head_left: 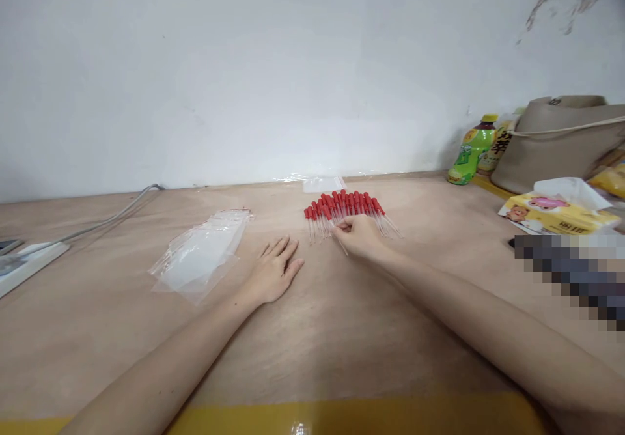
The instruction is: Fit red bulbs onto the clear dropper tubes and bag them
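Thin clear droppers with red rubber bulbs [359, 202] lie in a fanned-out pile near the wall, bulbs pointing away from me. At the front of this pile my right hand [360, 234] pinches one dropper [327, 213] by its clear tube between thumb and fingers. My left hand [273, 271] rests palm down on the table with its fingers spread, holding nothing. To its left is an overlapping stack of clear zip bags [205, 249]. Another clear zip bag [322, 185] lies flat behind the droppers, against the wall.
On the right stand a green bottle [471, 148], a beige bag [561, 139] and a yellow tissue pack [554, 213]. A pixelated dark area lies nearer me. At the left, a grey cable [114, 217] runs to a white power strip [36, 262]. Yellow tape [244, 419] edges the table [312, 350].
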The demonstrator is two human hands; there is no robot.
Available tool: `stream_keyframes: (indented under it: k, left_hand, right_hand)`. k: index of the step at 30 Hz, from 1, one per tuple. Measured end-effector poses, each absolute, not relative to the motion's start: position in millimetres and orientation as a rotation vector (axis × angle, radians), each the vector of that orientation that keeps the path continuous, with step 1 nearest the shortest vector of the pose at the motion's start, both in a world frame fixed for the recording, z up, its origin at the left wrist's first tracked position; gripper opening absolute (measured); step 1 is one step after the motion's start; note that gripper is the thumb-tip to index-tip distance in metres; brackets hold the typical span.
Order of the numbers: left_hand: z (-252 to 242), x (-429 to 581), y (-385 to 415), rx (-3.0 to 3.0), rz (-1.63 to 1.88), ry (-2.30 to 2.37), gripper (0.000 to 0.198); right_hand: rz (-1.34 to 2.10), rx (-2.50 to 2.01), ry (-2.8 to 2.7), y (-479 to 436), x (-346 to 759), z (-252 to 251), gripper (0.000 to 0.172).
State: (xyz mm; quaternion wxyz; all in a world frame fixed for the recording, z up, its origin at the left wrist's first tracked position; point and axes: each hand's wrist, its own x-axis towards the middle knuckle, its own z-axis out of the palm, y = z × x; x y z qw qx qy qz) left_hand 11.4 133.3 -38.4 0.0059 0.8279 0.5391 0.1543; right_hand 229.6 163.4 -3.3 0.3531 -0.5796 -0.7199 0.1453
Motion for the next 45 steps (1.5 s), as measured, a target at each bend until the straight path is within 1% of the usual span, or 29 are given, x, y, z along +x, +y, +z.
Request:
stream_keyframes:
  k: [6,12,19,22,26,29,31,34,36,45]
  left_hand:
    - [-36,13,131,2.57,0.409,1.718,0.056]
    - [-36,13,131,2.577,0.398,1.725,0.056]
    - [-34,15,130,2.566,0.338,1.775,0.058]
    - [-33,14,129,2.569,0.3,1.777,0.059]
    - [-33,9,129,2.573,0.283,1.795,0.063]
    - [-34,6,129,2.564,0.284,1.806,0.065]
    - [-33,6,128,2.557,0.284,1.805,0.064]
    - [-31,8,127,2.541,0.3,1.812,0.063]
    - [-29,8,126,2.541,0.336,1.8,0.062]
    - [-27,5,127,2.565,0.521,1.656,0.054]
  right_hand:
    - [0.247,-1.765,-1.771,203,191,-3,0.026]
    - [0.196,-1.885,-1.797,218,176,-12,0.028]
    - [0.144,-1.929,-1.832,215,173,-12,0.039]
    - [0.093,-1.83,-1.861,204,177,-14,0.035]
    - [-0.042,-1.392,-1.988,175,199,-26,0.024]
    - [-0.022,-1.039,-2.151,150,230,-36,0.023]
    - [0.048,-0.908,-2.283,136,252,-39,0.026]
    - [0.112,-0.928,-2.421,123,280,-42,0.036]
    - [0.127,-0.975,-2.484,120,291,-43,0.039]
    - [0.199,-1.021,-2.435,122,295,-43,0.039]
